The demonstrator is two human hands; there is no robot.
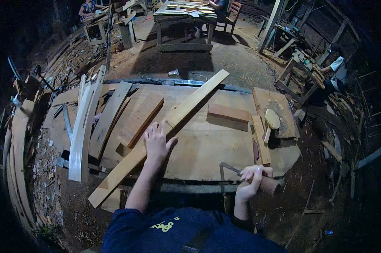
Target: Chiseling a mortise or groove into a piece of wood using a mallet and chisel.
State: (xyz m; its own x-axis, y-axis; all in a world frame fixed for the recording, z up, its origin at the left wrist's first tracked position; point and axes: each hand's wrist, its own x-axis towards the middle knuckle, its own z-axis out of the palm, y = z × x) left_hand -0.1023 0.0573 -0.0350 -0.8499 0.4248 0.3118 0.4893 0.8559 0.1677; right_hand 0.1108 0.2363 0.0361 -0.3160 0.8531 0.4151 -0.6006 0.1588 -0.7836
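Observation:
My left hand [158,145] rests with spread fingers on a long pale plank [199,95] lying diagonally across the wooden worktop [182,160]. At the near right edge, my right hand [251,183] grips a brown cylindrical wooden piece [270,184]; beside it lies a thin angled metal piece [229,165], whose connection to it I cannot make out. A short thick block [227,113] sits right of the plank. Other boards [142,120] lie to the left. Farther right are a narrow batten [260,139] and a round-headed pale wooden piece [271,119] on a wide board [279,101].
Loose long boards [19,143] lie left of the worktop, over scrap-strewn ground. A second bench [184,47] stands across the floor, with a chair [232,19] and a person [218,5]. Other people work at upper left [88,10] and right [337,69]. Scrap wood [342,114] lies at right.

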